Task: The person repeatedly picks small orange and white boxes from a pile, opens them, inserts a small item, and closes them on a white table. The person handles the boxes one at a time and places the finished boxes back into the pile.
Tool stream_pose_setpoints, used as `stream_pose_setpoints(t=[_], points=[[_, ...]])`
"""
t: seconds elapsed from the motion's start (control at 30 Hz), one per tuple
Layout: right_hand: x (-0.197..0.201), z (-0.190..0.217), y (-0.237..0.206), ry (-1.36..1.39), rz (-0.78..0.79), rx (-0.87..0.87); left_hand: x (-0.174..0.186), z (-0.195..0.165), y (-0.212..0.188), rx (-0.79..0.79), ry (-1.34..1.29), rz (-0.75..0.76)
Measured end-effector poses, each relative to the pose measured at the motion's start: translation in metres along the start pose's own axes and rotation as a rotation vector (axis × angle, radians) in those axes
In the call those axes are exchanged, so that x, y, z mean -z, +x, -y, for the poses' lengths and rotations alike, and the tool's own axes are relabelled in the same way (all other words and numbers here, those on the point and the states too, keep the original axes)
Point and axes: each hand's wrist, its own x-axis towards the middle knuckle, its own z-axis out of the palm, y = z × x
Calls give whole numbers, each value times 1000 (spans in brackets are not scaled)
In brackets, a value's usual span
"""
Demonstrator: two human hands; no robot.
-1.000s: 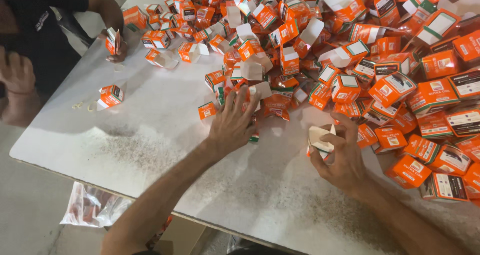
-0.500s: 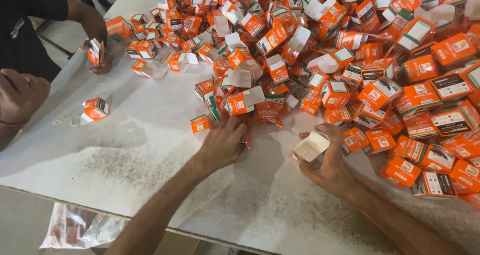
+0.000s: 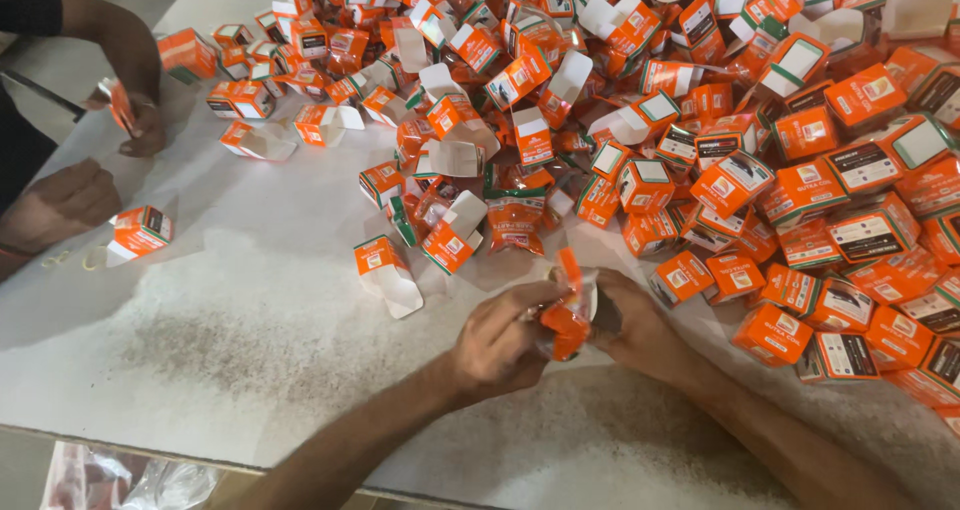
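Note:
My left hand (image 3: 500, 342) pinches a small orange pouch (image 3: 566, 322) at the near middle of the white table (image 3: 250, 340). My right hand (image 3: 628, 320) grips a small open carton (image 3: 590, 292), white inside, right against the pouch. The pouch sits at the carton's mouth, between both hands. Just beyond my hands lies a huge heap of small orange and white cartons (image 3: 700, 120); many have their flaps open. One open orange carton (image 3: 385, 270) lies alone to the left of my hands.
Another person stands at the left edge; one hand (image 3: 135, 120) holds an orange carton, the other hand (image 3: 65, 200) rests by a loose carton (image 3: 140, 230). Clear plastic bags (image 3: 130, 480) lie below the table's near edge.
My left hand left the pile with an orange pouch and came back toward me. Both hands have met, with the pouch now at the mouth of the carton in my right hand.

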Motion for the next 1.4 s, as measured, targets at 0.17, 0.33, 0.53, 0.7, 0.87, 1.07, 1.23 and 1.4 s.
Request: stream_pose_setpoints(t=[0.17, 0.33, 0.53, 0.7, 0.87, 1.07, 1.23, 1.4], points=[[-3, -7, -3, -94, 80, -122, -21, 21, 1, -55, 213, 142], [-5, -22, -11, -198, 26, -94, -17, 23, -2, 65, 189, 195], [-13, -22, -19, -281, 9, -79, -14, 13, -10, 138, 270, 307], [-13, -2, -16, -222, 8, -146, -24, 6, -8, 260, 346, 178], [-11, 10, -14, -212, -38, -52, -39, 16, -7, 395, 425, 183], [-11, 5, -18, -246, -75, -25, -56, 24, -40, 706, -6, -125], [-10, 9, -21, -114, -99, -151, -59, 50, -58, 1014, -304, 30], [-9, 13, -23, -234, -121, 19, -66, 60, -66, 1077, -125, 57]])
